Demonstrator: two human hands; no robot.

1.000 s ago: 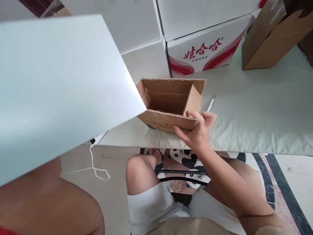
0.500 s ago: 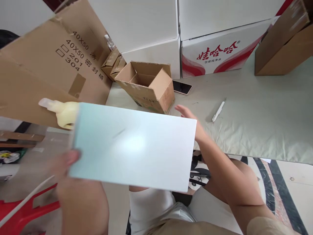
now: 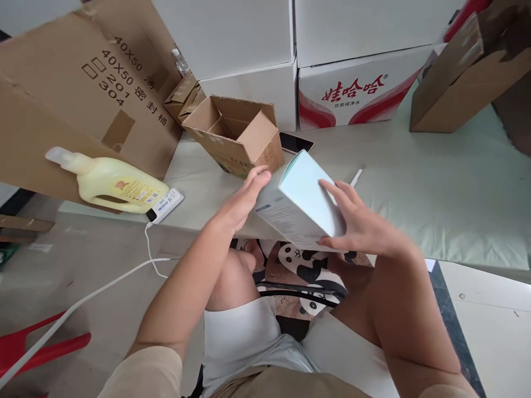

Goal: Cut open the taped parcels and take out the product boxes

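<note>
A pale blue and white box (image 3: 311,193) is tilted over the table's front edge, one narrow face toward the camera and a printed side facing left. My right hand (image 3: 352,218) grips its right part, fingers spread over the narrow face and lower edge. At the box's upper left is my left hand (image 3: 249,199), fingers extended and close together; whether its palm touches the box is hard to see. An open brown carton (image 3: 261,135) stands just behind. Beyond the right hand lies a white pen-like tool (image 3: 357,177), partly hidden.
A yellow bottle (image 3: 120,179) lies at the left beside a white device (image 3: 168,205) with a cable. Behind are a phone (image 3: 296,142), a large cardboard sheet (image 3: 50,105) and a red-and-white carton (image 3: 357,94). Another brown carton (image 3: 456,94) stands at right.
The box has turned from its broad face to a narrow end and moved right. My left hand has shifted right with it; my right hand has come onto the box. The bottle is uncovered.
</note>
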